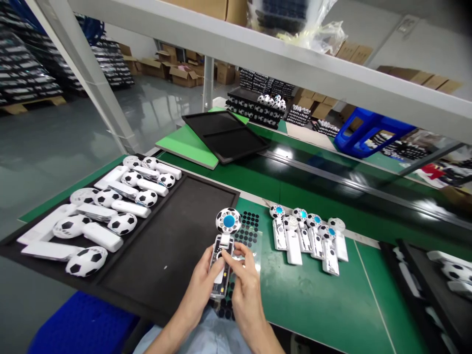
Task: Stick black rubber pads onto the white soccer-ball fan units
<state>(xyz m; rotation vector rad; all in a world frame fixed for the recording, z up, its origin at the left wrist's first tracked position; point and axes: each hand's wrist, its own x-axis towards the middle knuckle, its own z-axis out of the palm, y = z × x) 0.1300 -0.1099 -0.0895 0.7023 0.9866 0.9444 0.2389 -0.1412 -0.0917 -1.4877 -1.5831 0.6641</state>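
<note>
My left hand (pixel 201 285) grips the lower handle of a small handheld fan (pixel 223 246) with a football-pattern head and a blue hub. The fan's handle is open and shows its inner parts. My right hand (pixel 245 282) pinches the handle from the right side, fingers pressed on it. Under the fan lies a clear sheet of black round stickers (pixel 250 228) on the green mat.
A black tray (pixel 177 241) at left holds several finished football fans (pixel 110 211). Several open-handled fans (pixel 308 233) lie on the green table (pixel 324 305) at right. Another tray (pixel 424 275) sits at far right, a conveyor belt (pixel 332 177) runs behind, and a blue bin (pixel 84 327) stands below.
</note>
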